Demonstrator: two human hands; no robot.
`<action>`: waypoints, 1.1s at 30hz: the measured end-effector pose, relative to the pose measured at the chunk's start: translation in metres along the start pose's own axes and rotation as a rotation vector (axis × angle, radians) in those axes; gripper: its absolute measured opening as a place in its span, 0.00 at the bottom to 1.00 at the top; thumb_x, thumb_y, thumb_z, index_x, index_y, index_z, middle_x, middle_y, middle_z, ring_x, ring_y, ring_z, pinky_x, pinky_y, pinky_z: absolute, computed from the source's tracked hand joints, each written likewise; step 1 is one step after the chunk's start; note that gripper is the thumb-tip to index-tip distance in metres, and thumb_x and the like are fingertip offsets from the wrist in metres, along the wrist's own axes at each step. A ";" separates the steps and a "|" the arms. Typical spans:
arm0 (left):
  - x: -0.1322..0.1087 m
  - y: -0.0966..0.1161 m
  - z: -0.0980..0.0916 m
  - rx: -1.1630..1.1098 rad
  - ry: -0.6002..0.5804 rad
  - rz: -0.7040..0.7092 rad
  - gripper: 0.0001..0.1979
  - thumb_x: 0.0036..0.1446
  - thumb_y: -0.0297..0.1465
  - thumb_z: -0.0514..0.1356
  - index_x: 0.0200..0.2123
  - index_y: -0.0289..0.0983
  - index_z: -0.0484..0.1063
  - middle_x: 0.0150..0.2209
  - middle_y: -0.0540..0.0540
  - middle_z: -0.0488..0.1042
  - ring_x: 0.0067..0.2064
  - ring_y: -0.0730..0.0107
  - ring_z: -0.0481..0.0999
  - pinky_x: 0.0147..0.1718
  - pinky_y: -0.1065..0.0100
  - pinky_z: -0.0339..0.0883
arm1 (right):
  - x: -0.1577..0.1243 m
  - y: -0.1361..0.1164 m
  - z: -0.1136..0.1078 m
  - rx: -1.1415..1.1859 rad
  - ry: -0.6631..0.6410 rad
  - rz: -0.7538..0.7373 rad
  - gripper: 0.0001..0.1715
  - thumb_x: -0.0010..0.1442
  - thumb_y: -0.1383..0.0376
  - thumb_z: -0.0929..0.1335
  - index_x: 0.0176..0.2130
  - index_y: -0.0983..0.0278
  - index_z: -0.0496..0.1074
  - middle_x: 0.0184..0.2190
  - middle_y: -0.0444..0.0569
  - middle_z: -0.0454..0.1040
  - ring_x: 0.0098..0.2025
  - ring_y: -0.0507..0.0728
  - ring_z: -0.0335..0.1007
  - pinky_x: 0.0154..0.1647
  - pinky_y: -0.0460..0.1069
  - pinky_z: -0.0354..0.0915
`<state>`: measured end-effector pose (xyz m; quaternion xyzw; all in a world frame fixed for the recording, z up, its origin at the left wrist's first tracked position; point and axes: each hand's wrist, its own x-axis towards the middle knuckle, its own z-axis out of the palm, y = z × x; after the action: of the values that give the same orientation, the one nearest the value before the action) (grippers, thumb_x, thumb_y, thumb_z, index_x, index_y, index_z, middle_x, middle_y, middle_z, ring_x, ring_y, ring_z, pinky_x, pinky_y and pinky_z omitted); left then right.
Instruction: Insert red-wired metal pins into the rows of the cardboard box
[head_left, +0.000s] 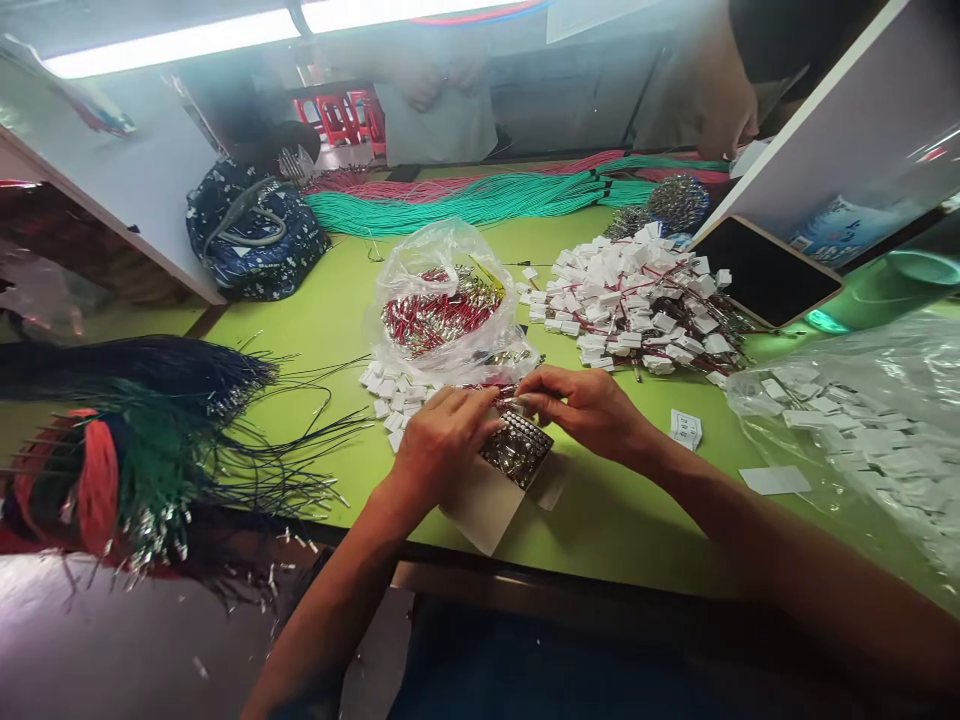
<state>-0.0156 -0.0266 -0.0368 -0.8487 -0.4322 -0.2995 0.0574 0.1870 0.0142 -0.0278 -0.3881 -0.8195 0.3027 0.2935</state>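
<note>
Close together at the middle of the table, my left hand (450, 435) and my right hand (581, 408) meet above a small open carton (484, 510). Small shiny metal parts (516, 448) fill it. The fingertips of both hands are pinched near its far edge, by some thin red wires. What sits between the fingers is too small and covered to make out. Just beyond them stands an open clear plastic bag (446, 238) of short red wires (435, 320) with metal ends. Loose white plastic blocks (394, 395) lie beside my left hand.
A heap of white connectors (637, 295) on red wires lies back right, before a tablet (765, 272). Dark and green wire bundles (150, 470) overhang the left edge. Long green wires (480, 203) cross the back. At right lies a clear bag (885, 360). Another person's hand (724, 110) shows behind.
</note>
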 end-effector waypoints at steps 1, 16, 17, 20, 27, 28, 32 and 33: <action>0.002 -0.003 -0.004 0.003 0.019 -0.035 0.13 0.60 0.32 0.55 0.45 0.32 0.71 0.38 0.41 0.78 0.39 0.64 0.74 0.38 0.65 0.69 | 0.004 0.007 0.000 -0.060 0.005 -0.001 0.10 0.60 0.63 0.64 0.35 0.65 0.74 0.25 0.45 0.76 0.24 0.50 0.67 0.27 0.44 0.59; 0.088 -0.073 0.008 0.207 -0.483 -0.496 0.14 0.58 0.29 0.51 0.34 0.35 0.77 0.34 0.40 0.77 0.37 0.64 0.74 0.37 0.65 0.63 | -0.016 -0.023 0.001 -0.655 -0.316 -0.298 0.14 0.61 0.73 0.62 0.27 0.65 0.70 0.23 0.46 0.71 0.24 0.51 0.62 0.24 0.47 0.49; 0.095 -0.077 0.015 0.209 -0.524 -0.530 0.13 0.56 0.29 0.52 0.35 0.34 0.77 0.35 0.39 0.77 0.38 0.61 0.74 0.38 0.64 0.63 | -0.016 -0.030 0.006 -0.685 -0.382 -0.298 0.13 0.60 0.75 0.62 0.27 0.65 0.71 0.25 0.47 0.72 0.25 0.52 0.63 0.25 0.47 0.50; 0.106 -0.087 0.032 0.197 -0.565 -0.572 0.12 0.51 0.27 0.56 0.36 0.32 0.77 0.37 0.36 0.76 0.40 0.59 0.74 0.38 0.64 0.63 | -0.010 -0.046 0.017 -0.756 -0.570 -0.248 0.11 0.59 0.76 0.63 0.31 0.66 0.72 0.29 0.51 0.74 0.30 0.54 0.68 0.27 0.48 0.55; 0.102 -0.107 0.041 0.104 -0.496 -0.610 0.12 0.50 0.27 0.57 0.35 0.35 0.79 0.33 0.42 0.78 0.36 0.64 0.74 0.37 0.68 0.62 | 0.001 -0.044 0.021 -0.738 -0.661 -0.272 0.10 0.58 0.75 0.63 0.35 0.68 0.73 0.35 0.53 0.74 0.36 0.57 0.71 0.29 0.48 0.60; 0.101 -0.109 0.039 0.099 -0.469 -0.623 0.12 0.51 0.27 0.56 0.36 0.35 0.79 0.33 0.42 0.78 0.35 0.65 0.73 0.36 0.68 0.61 | 0.001 -0.043 0.022 -0.729 -0.665 -0.285 0.09 0.58 0.75 0.64 0.34 0.67 0.73 0.35 0.53 0.74 0.35 0.56 0.70 0.29 0.48 0.60; 0.100 -0.112 0.027 0.102 -0.368 -0.667 0.14 0.55 0.32 0.54 0.38 0.35 0.79 0.35 0.41 0.78 0.35 0.65 0.72 0.35 0.67 0.61 | 0.001 -0.042 0.024 -0.744 -0.669 -0.298 0.11 0.58 0.76 0.63 0.35 0.67 0.73 0.35 0.53 0.75 0.35 0.57 0.70 0.27 0.49 0.58; 0.099 -0.111 0.024 0.105 -0.343 -0.672 0.15 0.56 0.33 0.53 0.38 0.36 0.79 0.35 0.41 0.78 0.34 0.65 0.72 0.35 0.68 0.60 | 0.002 -0.042 0.024 -0.735 -0.666 -0.303 0.11 0.58 0.76 0.62 0.35 0.67 0.73 0.35 0.53 0.75 0.34 0.57 0.70 0.26 0.49 0.58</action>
<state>-0.0457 0.1197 -0.0189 -0.6934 -0.7044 -0.1325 -0.0740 0.1497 -0.0128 -0.0120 -0.2251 -0.9677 0.0561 -0.0986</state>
